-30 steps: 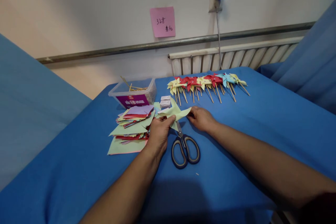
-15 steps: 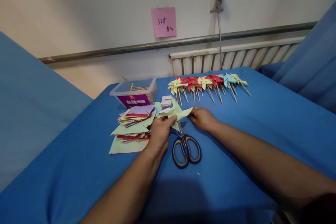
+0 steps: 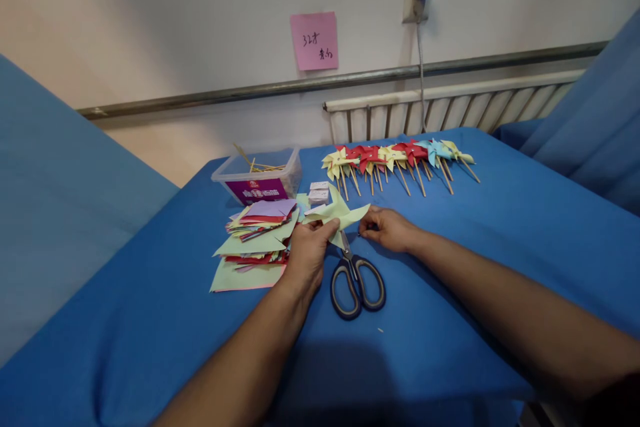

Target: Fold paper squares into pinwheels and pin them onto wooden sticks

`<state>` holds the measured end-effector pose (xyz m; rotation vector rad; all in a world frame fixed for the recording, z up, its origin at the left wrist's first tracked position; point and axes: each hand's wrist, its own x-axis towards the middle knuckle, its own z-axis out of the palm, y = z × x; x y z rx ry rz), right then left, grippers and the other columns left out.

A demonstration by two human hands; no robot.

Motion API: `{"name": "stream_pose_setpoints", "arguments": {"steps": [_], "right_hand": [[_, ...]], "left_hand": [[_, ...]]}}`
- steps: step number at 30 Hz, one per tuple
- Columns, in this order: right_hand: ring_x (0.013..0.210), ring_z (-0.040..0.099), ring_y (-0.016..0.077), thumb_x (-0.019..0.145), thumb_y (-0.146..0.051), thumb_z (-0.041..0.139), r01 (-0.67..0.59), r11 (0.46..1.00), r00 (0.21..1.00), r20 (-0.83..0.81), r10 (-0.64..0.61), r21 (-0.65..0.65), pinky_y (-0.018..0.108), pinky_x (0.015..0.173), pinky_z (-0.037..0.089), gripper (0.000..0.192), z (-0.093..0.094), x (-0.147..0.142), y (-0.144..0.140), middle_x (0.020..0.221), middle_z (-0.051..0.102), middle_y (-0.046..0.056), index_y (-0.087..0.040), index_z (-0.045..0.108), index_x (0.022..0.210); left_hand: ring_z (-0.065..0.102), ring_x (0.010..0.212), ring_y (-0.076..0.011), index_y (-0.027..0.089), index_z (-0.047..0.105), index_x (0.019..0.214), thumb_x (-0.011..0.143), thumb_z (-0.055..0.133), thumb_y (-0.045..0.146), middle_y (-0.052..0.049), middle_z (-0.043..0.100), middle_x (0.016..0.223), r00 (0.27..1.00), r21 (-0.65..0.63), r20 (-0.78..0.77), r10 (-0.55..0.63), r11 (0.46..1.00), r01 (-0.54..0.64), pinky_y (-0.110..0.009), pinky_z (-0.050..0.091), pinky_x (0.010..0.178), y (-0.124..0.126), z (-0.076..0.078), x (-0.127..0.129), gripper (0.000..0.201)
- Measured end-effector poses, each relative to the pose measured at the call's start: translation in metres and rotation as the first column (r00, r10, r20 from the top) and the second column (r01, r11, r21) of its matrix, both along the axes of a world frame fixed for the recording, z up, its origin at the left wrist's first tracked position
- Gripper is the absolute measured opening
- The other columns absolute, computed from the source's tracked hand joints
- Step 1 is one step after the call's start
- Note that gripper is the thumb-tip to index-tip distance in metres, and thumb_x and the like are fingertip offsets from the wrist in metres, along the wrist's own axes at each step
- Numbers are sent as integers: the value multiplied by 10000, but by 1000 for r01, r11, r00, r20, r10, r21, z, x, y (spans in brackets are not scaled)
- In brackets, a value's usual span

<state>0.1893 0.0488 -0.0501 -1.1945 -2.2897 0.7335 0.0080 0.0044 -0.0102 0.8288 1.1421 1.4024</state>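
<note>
My left hand [image 3: 311, 250] pinches a pale green paper pinwheel [image 3: 340, 210] at its middle, the blades folded inward and no stick showing on it. Just right of it, my right hand [image 3: 385, 228] is closed in a pinch low over the table. A tiny dark thing shows at those fingertips, too small to name. Beneath the pinwheel lie dark-handled scissors [image 3: 357, 283], their blade tips partly hidden by the paper. Left of my left hand is a stack of coloured paper [image 3: 255, 237], with purple on top and green sheets among the layers.
A clear plastic box [image 3: 287, 177] with thin sticks stands behind the paper stack. Small white boxes [image 3: 319, 192] sit beyond the pinwheel. Finished pinwheels [image 3: 370, 159] on sticks lie in a row at the back of the blue-covered table [image 3: 450, 347]. Blue curtains [image 3: 595, 107] hang at both sides.
My right hand has drawn slightly down, and a tiny dark thing now shows at its fingertips. My left hand keeps holding the pinwheel. The whole view has shifted slightly.
</note>
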Motion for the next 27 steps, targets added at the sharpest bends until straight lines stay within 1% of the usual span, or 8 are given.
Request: {"name": "stream_pose_setpoints", "arguments": {"steps": [5, 8, 11, 15, 18, 21, 24, 27], "right_hand": [[838, 580, 153, 799, -117, 604, -39, 998, 999, 21, 38, 49, 253, 770, 439, 98, 2, 6, 1, 904, 613, 39, -172, 672, 842], [800, 580, 144, 782, -79, 591, -48, 996, 998, 35, 46, 70, 248, 759, 442, 146, 4, 8, 0, 904, 612, 43, -167, 673, 866], [768, 582, 138, 804, -89, 574, -5, 997, 1000, 31, 2, 76, 244, 737, 436, 140, 4, 8, -1, 886, 620, 42, -160, 671, 877], [722, 573, 135, 850, -203, 593, 44, 996, 998, 40, -47, 76, 238, 680, 409, 82, 3, 3, -4, 820, 629, 31, -164, 666, 845], [735, 570, 138, 847, -204, 598, 7, 994, 993, 119, -19, 105, 239, 679, 388, 70, 4, 1, -7, 820, 638, 28, -172, 657, 830], [786, 582, 152, 859, -206, 575, -17, 988, 976, 218, -17, 153, 246, 702, 381, 86, 10, 2, -11, 868, 647, 40, -178, 657, 850], [826, 598, 171, 906, -262, 515, -9, 980, 942, 329, -59, 201, 263, 708, 377, 172, 19, 2, -17, 928, 652, 64, -184, 668, 893], [810, 612, 188, 930, -300, 469, 21, 975, 888, 444, -120, 223, 279, 680, 375, 239, 27, -2, -23, 948, 658, 83, -181, 676, 923]], "left_hand": [[694, 821, -233, 118, 740, 828, 528, 838, 253, -100, 752, 881, 1000, 1, 4, -3, 1000, 3, -350, 525, 804, -1, 0, 0, 344], [693, 788, -220, 115, 740, 825, 526, 836, 246, -101, 751, 892, 1000, -8, 8, 0, 1000, 0, -342, 527, 788, 0, 0, -1, 340], [685, 742, -206, 114, 738, 817, 533, 830, 245, -91, 749, 853, 1000, -11, 7, 2, 1000, -2, -343, 530, 776, 0, 2, -1, 326], [683, 744, -208, 114, 735, 797, 553, 820, 251, -78, 741, 794, 1000, -7, -8, -1, 1000, 1, -341, 531, 775, 0, 2, -1, 292], [686, 767, -208, 114, 735, 801, 549, 824, 250, -83, 744, 819, 1000, -7, -10, 1, 1000, -1, -333, 528, 779, -1, 1, -1, 300], [690, 786, -214, 114, 732, 817, 531, 836, 256, -96, 750, 878, 1000, 0, 3, -4, 1000, 4, -333, 530, 779, 0, 0, -1, 336], [696, 809, -229, 116, 729, 816, 513, 845, 263, -104, 751, 914, 1000, 5, 19, -6, 1000, 6, -340, 535, 776, 0, 0, 0, 357], [701, 832, -243, 115, 729, 815, 510, 842, 256, -103, 752, 891, 1000, -2, 24, -9, 1000, 9, -343, 539, 774, 0, 0, 0, 355]]}}
